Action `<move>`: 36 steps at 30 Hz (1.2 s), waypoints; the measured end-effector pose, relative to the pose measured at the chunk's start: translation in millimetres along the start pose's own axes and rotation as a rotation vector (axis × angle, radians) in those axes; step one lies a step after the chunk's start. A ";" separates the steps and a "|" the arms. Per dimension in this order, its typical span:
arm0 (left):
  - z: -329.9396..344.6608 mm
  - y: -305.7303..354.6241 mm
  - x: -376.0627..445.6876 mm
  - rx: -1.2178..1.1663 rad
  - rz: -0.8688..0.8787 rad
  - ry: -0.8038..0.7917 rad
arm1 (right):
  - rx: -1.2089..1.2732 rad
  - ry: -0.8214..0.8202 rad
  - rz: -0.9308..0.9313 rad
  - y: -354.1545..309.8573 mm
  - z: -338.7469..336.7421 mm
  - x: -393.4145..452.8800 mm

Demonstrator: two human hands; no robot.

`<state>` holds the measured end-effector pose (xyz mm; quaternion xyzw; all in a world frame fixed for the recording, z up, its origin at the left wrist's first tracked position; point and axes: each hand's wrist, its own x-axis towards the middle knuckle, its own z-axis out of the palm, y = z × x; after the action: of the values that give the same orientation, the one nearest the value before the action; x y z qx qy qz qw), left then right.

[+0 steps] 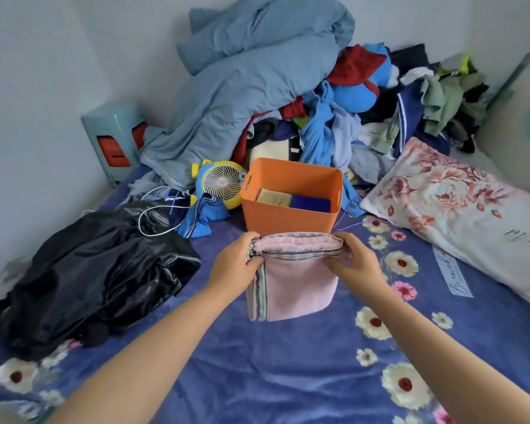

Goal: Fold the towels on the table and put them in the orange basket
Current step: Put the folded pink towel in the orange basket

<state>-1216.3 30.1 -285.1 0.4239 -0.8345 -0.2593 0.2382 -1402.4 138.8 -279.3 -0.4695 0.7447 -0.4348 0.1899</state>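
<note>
A pink towel (297, 283) with striped edges is held up just in front of the orange basket (288, 215), its folded top edge level and the rest hanging down over the blue flowered bedspread. My left hand (236, 261) grips the towel's top left corner. My right hand (354, 261) grips the top right corner. Inside the basket lie a folded tan towel (273, 197) and a folded dark blue towel (311, 203), side by side.
A black jacket (95, 270) lies left of my hands. A small yellow and blue fan (222, 182) sits left of the basket. Behind the basket rises a pile of clothes (334, 117) and a blue duvet (242, 71). A flowered pillow (459, 209) lies at right.
</note>
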 end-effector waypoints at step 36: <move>235.6 -188.3 495.6 0.114 -0.456 -0.048 | 0.373 -0.043 0.613 227.4 174.0 489.9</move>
<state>-1513.1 -422.7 -493.7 0.6077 -0.7361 -0.2687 0.1290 -1642.2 -325.1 -501.3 -0.1906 0.7545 -0.4760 0.4096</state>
